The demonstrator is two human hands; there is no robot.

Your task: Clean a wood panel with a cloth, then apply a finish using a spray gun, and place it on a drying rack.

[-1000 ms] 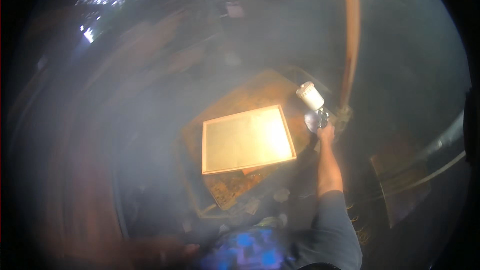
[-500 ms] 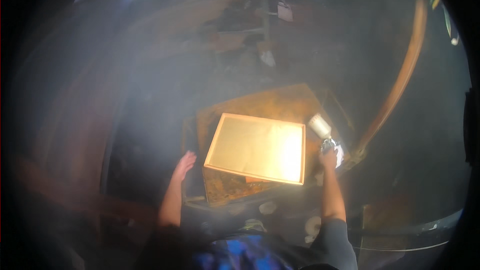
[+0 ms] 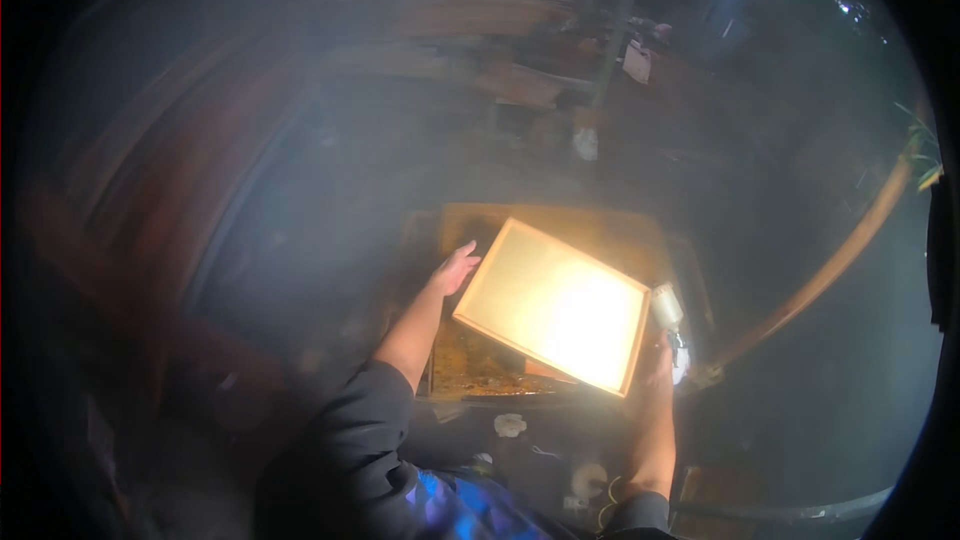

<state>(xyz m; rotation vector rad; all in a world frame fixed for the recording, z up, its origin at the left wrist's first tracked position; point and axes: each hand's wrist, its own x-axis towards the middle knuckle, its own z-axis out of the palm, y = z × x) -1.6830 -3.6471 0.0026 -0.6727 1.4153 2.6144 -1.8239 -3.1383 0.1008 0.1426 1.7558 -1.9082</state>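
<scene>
A shallow rectangular tray [image 3: 545, 305] with a bright, pale gold interior and light rims sits at an angle over a rusty orange board [image 3: 468, 227]. My left hand [image 3: 457, 266] is beside its upper left edge, fingers stretched out; whether they touch the rim is unclear. Beside the tray's right edge, my right hand [image 3: 662, 355] is closed on a spray gun with a white cup [image 3: 666, 305] on top. Glare washes out part of the tray's inside.
A long curved wooden pole [image 3: 840, 255] runs along the right, near leaves [image 3: 922, 150]. Haze hangs over the scene. Several small pale scraps [image 3: 509, 425] lie below the board, and blurred timber [image 3: 450, 10] shows farther back.
My left hand has come up from the bottom to the tray's left edge. The tray has turned clockwise. My right hand still holds the spray gun, and my view has shifted.
</scene>
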